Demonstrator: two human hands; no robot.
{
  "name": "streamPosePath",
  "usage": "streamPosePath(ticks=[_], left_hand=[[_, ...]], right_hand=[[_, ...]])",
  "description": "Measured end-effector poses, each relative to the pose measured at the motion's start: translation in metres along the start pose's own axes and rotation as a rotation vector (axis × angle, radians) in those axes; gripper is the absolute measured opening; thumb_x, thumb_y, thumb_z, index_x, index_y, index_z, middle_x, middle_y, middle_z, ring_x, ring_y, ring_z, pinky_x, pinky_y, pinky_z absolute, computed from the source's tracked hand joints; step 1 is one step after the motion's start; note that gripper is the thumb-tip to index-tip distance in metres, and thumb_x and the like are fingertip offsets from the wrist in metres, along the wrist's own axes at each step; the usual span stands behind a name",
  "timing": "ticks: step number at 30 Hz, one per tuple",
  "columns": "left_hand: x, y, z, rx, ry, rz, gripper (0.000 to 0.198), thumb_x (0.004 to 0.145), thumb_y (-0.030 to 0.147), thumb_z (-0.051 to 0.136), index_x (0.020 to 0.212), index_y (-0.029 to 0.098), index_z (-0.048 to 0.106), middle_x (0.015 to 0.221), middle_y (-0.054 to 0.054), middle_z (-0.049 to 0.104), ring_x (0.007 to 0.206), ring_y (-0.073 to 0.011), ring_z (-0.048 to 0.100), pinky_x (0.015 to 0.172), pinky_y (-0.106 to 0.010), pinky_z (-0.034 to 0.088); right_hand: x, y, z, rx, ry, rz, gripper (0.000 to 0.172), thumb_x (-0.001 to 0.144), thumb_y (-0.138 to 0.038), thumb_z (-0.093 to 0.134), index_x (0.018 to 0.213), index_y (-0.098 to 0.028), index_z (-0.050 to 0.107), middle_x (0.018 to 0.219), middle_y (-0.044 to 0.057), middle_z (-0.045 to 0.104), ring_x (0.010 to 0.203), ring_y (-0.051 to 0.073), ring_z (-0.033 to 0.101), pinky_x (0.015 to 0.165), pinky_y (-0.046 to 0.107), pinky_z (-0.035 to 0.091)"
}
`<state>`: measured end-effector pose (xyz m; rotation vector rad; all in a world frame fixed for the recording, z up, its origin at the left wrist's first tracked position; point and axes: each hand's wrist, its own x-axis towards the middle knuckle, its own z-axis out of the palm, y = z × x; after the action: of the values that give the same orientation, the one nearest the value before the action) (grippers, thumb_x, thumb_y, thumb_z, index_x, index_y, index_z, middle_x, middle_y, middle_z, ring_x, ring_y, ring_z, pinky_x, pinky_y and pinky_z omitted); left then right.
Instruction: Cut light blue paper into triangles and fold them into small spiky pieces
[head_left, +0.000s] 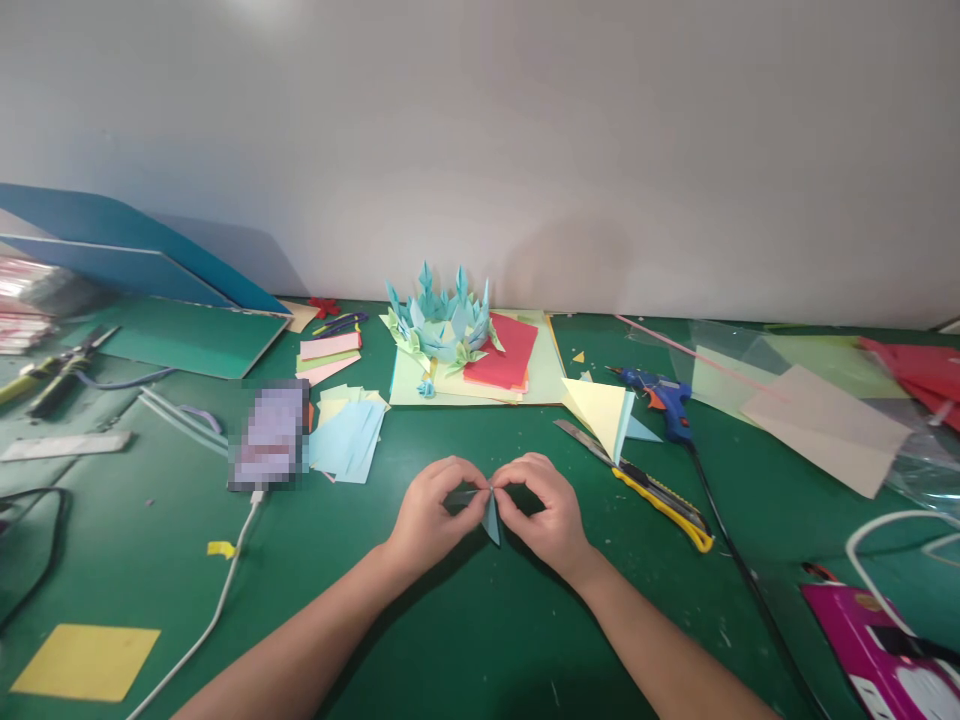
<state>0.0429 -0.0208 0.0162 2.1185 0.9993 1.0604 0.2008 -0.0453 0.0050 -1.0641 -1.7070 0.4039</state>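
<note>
A small folded blue paper piece (491, 522) is pinched between both hands at the middle of the green table, its pointed end hanging down. My left hand (442, 510) grips it from the left between thumb and forefinger. From the right, my right hand (544, 508) holds it in the same kind of pinch, the fingertips of both hands nearly touching. Behind the hands stands a ring of folded blue and green paper (450, 325) on pale sheets, with red paper (510, 350) beside it.
Blue slips (349, 440) and a phone (270, 435) with a white cable lie left. At right are cream paper (600, 410), a yellow cutter (664, 505), a blue glue gun (664, 395) with black cord, and a magenta power strip (862, 640). Pliers (71, 375) rest far left.
</note>
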Motion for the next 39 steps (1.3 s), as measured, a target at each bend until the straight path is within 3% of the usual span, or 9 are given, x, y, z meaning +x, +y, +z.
streamPosePath(ticks=[12,21,29,36,39], left_hand=[[0.001,-0.002,-0.002,-0.032,-0.070,0.057,0.013,0.075,0.009,0.051,0.068,0.019,0.056,0.067,-0.001,0.062,0.065,-0.0122,0.058,0.063,-0.022,0.047],[0.000,-0.006,-0.003,-0.043,-0.045,-0.022,0.007,0.080,0.017,0.056,0.075,0.019,0.058,0.072,-0.002,0.065,0.069,-0.0135,0.061,0.066,-0.025,0.049],[0.000,-0.009,-0.003,-0.124,-0.121,-0.052,0.004,0.082,0.019,0.057,0.079,0.019,0.056,0.098,-0.008,0.067,0.096,-0.0181,0.062,0.085,-0.033,0.048],[-0.002,-0.011,-0.002,-0.088,-0.082,-0.089,0.005,0.083,0.020,0.054,0.078,0.020,0.055,0.079,-0.002,0.063,0.074,-0.0137,0.060,0.070,-0.026,0.048],[-0.003,-0.010,-0.002,-0.091,-0.049,-0.150,0.006,0.081,0.022,0.056,0.076,0.020,0.055,0.076,-0.001,0.062,0.069,-0.0130,0.058,0.065,-0.024,0.048]], right_hand=[[0.000,0.000,0.000,0.005,-0.058,-0.045,0.013,0.082,-0.013,0.053,0.073,-0.023,0.053,0.070,-0.001,0.063,0.068,0.016,0.057,0.070,0.033,0.042],[-0.004,0.004,0.000,0.057,-0.015,0.029,0.009,0.084,-0.015,0.056,0.079,-0.022,0.058,0.075,0.002,0.065,0.070,0.016,0.058,0.070,0.033,0.044],[-0.001,0.003,-0.001,0.127,-0.015,0.052,0.010,0.086,-0.019,0.055,0.077,-0.023,0.060,0.073,0.002,0.065,0.069,0.017,0.059,0.067,0.031,0.046],[-0.003,0.003,-0.004,0.186,-0.071,0.076,0.009,0.082,-0.030,0.061,0.088,-0.023,0.062,0.081,0.004,0.065,0.076,0.019,0.060,0.072,0.033,0.049],[-0.003,0.003,-0.003,0.194,-0.080,0.103,0.011,0.080,-0.026,0.063,0.090,-0.022,0.062,0.084,0.005,0.064,0.078,0.018,0.060,0.072,0.032,0.050]])
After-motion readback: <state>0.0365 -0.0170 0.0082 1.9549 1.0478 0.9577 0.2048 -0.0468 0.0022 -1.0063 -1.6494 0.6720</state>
